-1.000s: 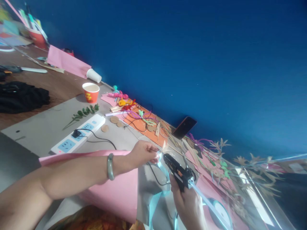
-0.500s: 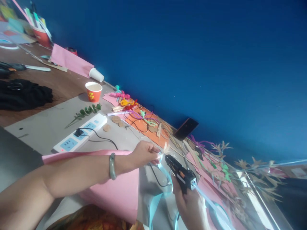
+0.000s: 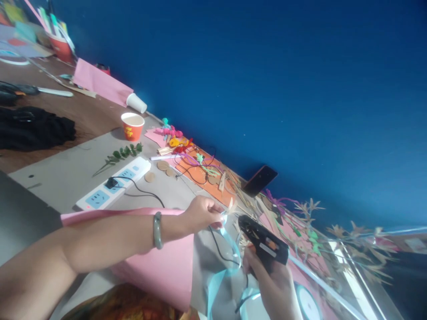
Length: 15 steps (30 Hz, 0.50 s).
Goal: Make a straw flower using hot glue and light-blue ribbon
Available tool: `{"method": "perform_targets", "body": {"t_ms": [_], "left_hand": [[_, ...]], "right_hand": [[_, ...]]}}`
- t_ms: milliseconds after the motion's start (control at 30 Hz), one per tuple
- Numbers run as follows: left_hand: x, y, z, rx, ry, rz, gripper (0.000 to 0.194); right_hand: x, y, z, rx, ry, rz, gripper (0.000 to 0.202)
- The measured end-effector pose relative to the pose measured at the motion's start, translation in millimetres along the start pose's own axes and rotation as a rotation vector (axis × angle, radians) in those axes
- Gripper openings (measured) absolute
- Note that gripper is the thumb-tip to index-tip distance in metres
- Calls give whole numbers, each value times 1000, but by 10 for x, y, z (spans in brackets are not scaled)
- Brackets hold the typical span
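My left hand (image 3: 204,212) is closed in a pinch on the end of a light blue ribbon (image 3: 229,240). A small pale leaf-like piece (image 3: 230,207) sticks out beyond its fingertips; how it is held is hidden. The ribbon curls down from the fingers toward the table's near side. In my right hand (image 3: 271,284) is a black glue gun (image 3: 263,243), gripped by its handle, with a long clear glue stick (image 3: 320,284) coming out of its back. Its nozzle points up and left, a short way to the right of the left fingertips and apart from them.
A white power strip (image 3: 113,184) with a black plug lies left of pink paper (image 3: 167,271). Beyond are a red paper cup (image 3: 132,128), a green leafy sprig (image 3: 122,154), orange paper (image 3: 203,180) with craft bits, and a phone (image 3: 260,181) leaning against the blue wall. A ribbon roll (image 3: 307,302) sits at lower right.
My right hand has moved the glue gun slightly right, away from the left fingertips, and turned it. The glue stick has swung with it. The left hand keeps its pinch.
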<state>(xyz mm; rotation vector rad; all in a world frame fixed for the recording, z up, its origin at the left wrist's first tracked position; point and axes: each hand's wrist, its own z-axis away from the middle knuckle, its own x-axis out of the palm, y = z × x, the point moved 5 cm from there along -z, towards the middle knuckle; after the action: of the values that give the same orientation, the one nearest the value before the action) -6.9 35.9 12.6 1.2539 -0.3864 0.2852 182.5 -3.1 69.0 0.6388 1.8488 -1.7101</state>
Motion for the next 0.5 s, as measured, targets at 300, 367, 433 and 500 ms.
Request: {"method": "perform_targets", "body": {"t_ms": [300,367,433,500], "left_hand": [[-11,-34,-24,1,-2,-14,22],[-12,-43,-30,2,-9,-17,21],[-8,-51,-36,1,-25,-6,21],[-6,-58,-42,-2,-35,13,20]], "right_hand": [[90,22,-24,100,-212,-471,41],[94,48,-38,116,-216,-486,43],[95,71,-53,124,-211,-493,43],[94,73,-59,114,-200,-484,43]]}}
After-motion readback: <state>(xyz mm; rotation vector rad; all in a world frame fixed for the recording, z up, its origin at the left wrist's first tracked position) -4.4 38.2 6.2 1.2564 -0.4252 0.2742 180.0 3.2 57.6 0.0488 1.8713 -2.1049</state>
